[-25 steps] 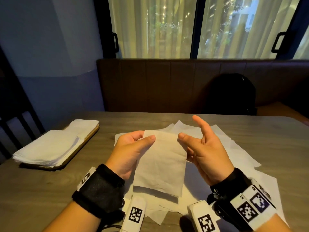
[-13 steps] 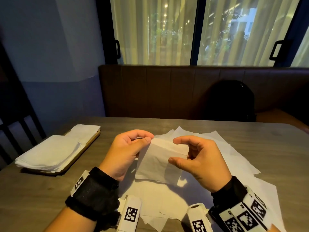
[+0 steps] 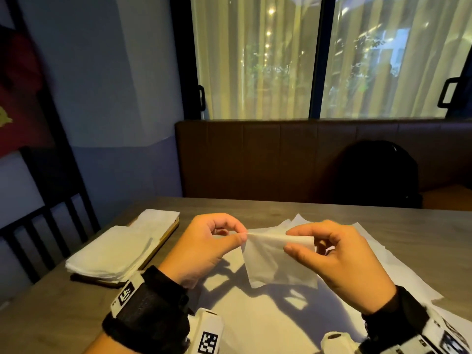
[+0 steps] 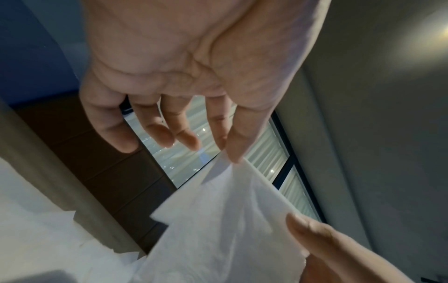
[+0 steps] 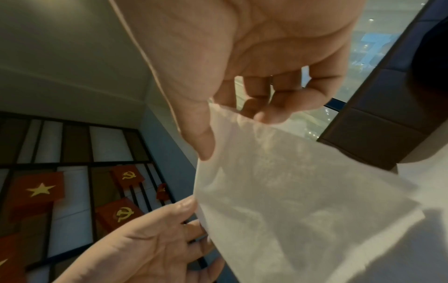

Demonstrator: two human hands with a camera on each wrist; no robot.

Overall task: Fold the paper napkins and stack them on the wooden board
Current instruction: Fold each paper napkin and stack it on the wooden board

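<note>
A folded white paper napkin (image 3: 275, 261) hangs in the air over the table, held by both hands along its top edge. My left hand (image 3: 212, 244) pinches its top left corner between thumb and forefinger. My right hand (image 3: 329, 254) pinches the top right part. The left wrist view has the napkin (image 4: 225, 226) below the thumb tip, and the right wrist view has the napkin (image 5: 290, 191) lit from behind. Folded napkins (image 3: 115, 249) lie piled on the wooden board (image 3: 166, 238) at the left. Unfolded napkins (image 3: 357, 290) lie spread beneath my hands.
The grey wooden table (image 3: 434, 238) runs to a brown padded bench (image 3: 255, 159) under a curtained window. A dark bag (image 3: 378, 172) sits on the bench at the right. A black chair (image 3: 51, 215) stands beyond the table's left edge.
The tall napkin has been folded in half, and it now hangs shorter. My right hand went from spread fingers to a pinch on its top edge. Both hands rose a little.
</note>
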